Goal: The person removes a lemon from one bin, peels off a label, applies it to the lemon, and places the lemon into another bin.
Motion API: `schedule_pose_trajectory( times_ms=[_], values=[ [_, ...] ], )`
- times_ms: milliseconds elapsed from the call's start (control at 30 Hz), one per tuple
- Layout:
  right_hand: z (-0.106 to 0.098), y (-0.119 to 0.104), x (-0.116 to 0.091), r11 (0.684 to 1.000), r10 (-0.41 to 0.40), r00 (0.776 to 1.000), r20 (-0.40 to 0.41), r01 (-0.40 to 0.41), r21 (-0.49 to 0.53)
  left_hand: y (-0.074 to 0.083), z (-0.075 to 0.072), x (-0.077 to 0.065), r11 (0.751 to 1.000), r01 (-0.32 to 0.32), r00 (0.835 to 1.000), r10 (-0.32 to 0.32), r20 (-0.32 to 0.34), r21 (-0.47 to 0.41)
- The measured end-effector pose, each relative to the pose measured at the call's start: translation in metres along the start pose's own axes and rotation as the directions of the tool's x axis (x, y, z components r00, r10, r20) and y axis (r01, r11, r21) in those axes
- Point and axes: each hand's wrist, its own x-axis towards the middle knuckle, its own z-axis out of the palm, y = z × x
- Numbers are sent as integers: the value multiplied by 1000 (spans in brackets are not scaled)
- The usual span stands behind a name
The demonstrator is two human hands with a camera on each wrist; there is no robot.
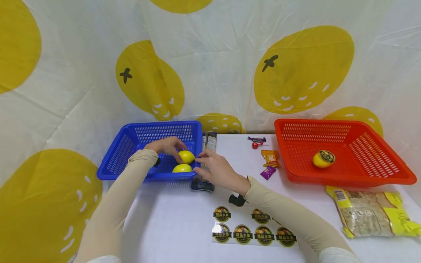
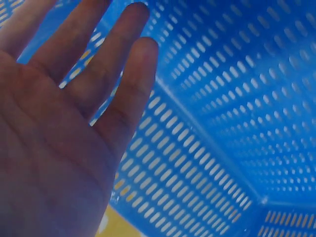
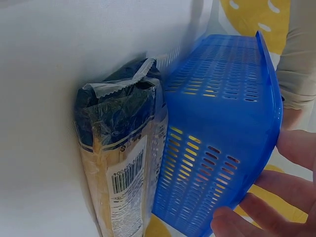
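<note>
My left hand (image 1: 167, 146) reaches down into the blue basket (image 1: 114, 149), its fingertips and thumb beside the upper lemon (image 1: 186, 157). A second lemon (image 1: 182, 168) lies just in front of that one, by the basket's right front corner. Bare palm and fairly straight fingers (image 2: 133, 84) show in the left wrist view, with the lemons out of sight there. Over the basket's right side, my right hand (image 1: 218, 171) has its spread fingers right at the rim; the right wrist view shows those fingertips (image 3: 296, 148) along the blue edge, holding nothing.
A long packet (image 3: 123, 163) lies against the blue basket's right side. On the right, a red basket (image 1: 391, 175) holds a lemon with a sticker (image 1: 323, 159). Wrapped sweets (image 1: 270, 158), a lollipop (image 1: 255, 145), a sticker sheet (image 1: 243, 233) and a yellow-ended bag (image 1: 368, 213) lie on the table.
</note>
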Motion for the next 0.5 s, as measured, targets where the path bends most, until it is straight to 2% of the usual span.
schedule_pose_trajectory(
  times_ms=[200, 500],
  values=[
    [1, -1, -1, 1000, 9, 1000, 5, -9, 24, -7, 6, 8, 1000, 11, 1000, -11, 19, -11],
    [3, 0, -2, 1000, 11, 1000, -9, -11, 16, -12, 7, 12, 999, -15, 1000, 16, 16, -47]
  ],
)
